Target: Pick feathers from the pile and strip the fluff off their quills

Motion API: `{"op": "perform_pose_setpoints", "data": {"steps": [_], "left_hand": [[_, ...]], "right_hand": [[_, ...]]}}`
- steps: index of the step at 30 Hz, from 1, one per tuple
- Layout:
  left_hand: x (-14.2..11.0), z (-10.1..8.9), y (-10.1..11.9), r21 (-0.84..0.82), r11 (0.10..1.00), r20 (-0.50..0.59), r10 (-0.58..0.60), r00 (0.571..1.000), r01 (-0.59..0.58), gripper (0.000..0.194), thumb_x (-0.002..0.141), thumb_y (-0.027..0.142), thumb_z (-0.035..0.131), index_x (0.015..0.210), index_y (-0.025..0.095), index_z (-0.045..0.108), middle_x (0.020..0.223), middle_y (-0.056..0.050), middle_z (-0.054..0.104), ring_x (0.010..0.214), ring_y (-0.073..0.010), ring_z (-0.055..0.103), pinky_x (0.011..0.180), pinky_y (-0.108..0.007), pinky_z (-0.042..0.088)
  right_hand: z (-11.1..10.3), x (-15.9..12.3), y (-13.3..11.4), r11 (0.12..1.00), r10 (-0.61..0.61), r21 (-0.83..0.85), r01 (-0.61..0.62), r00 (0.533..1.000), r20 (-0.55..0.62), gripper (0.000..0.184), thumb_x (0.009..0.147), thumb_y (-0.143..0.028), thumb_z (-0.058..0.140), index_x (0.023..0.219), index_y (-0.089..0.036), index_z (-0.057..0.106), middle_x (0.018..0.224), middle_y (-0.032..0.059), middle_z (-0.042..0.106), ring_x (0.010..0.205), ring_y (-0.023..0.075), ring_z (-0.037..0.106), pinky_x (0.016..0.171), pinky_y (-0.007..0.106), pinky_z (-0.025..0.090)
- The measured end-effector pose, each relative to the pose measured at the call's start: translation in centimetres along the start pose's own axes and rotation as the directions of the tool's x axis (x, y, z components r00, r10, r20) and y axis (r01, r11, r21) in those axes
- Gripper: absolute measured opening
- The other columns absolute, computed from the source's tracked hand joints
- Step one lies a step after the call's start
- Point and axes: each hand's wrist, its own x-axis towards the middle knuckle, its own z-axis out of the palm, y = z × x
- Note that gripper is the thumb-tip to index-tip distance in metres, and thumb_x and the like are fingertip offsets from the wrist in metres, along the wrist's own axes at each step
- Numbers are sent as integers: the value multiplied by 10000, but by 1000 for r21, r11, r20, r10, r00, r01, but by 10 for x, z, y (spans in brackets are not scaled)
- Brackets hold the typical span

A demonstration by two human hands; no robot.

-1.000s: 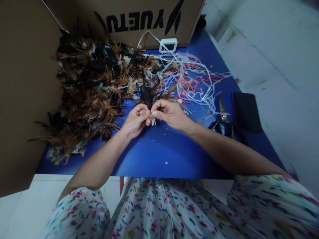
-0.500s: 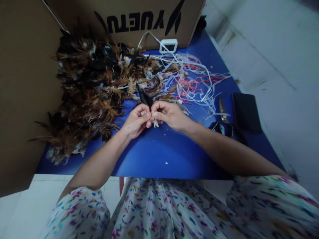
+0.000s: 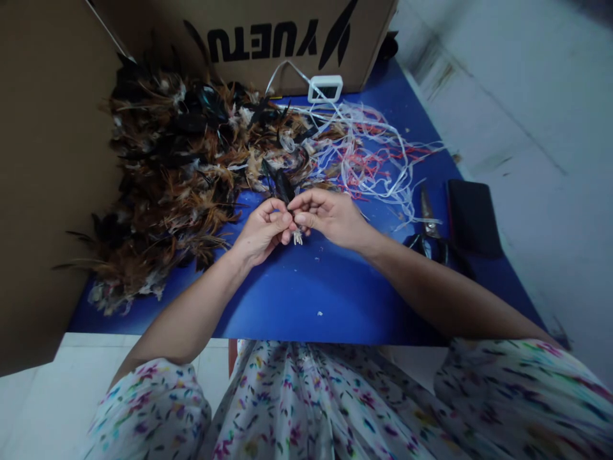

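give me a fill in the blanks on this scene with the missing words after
The bare left hand and bare right hand meet at a small dark bundle of ____.
The brown cardboard box bears the black letters ____.
The flat tabletop is coloured ____.
Beside the black rectangular case lie metal-bladed ____.

Missing words: feathers; YUETU; blue; scissors.

Across the cardboard box (image 3: 230,78) at the back of the table (image 3: 287,294) I can read YUETU (image 3: 263,41) in bold black capitals, standing upside down, with a black leaf-like mark (image 3: 338,37) beside the Y. The small white device (image 3: 325,80) before it has a screen too dark to read.
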Motion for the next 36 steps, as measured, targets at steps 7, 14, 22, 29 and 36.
{"op": "perform_pose_setpoints", "data": {"steps": [7, 14, 22, 29, 36], "left_hand": [[0, 0, 0, -6, 1000, 0, 3, 1000, -3, 521, 579, 389, 932, 796, 179, 507, 585, 40, 680, 413, -59, 559, 423, -148, 422], [-4, 2, 5, 9, 1000, -28, -27, 999, 27, 479, 599, 318, 929, 797, 167, 521, 646, 31, 701, 468, -51, 589, 477, -143, 470], [-4, 1, 7, 67, 998, -75, -6, 997, 11, 432, 607, 269, 912, 848, 177, 565, 693, 34, 709, 570, -74, 644, 487, -145, 470], [-3, 0, 8, 88, 996, -117, 15, 993, -5, 437, 576, 264, 922, 837, 166, 585, 692, 20, 728, 581, -82, 656, 529, -163, 518], [-4, -1, 11, 115, 993, -123, 14, 992, 1, 416, 585, 259, 912, 815, 158, 580, 699, 7, 732, 574, -79, 653, 547, -174, 526]], "right_hand": [[5, -2, -4, 996, -30, -79, 30, 1000, -2, 356, 789, -493, 770, 846, -166, 641, 671, -16, 640, 564, 91, 570, 548, 241, 497], [5, -1, 2, 995, -81, -59, 80, 996, -29, 352, 814, -499, 746, 862, -173, 619, 692, -19, 633, 572, 90, 577, 537, 233, 493], [3, 0, 7, 992, -105, -82, 98, 991, -86, 349, 829, -512, 730, 876, -185, 617, 701, -23, 625, 564, 88, 580, 536, 242, 506], [-3, 3, 9, 995, -88, -60, 79, 981, -175, 420, 731, -495, 824, 909, -185, 603, 717, -27, 616, 586, 97, 615, 531, 240, 536], [-7, 2, 2, 986, -106, -144, 89, 988, -114, 312, 755, -396, 806, 864, -186, 603, 704, -25, 628, 604, 114, 640, 569, 266, 561]]}}
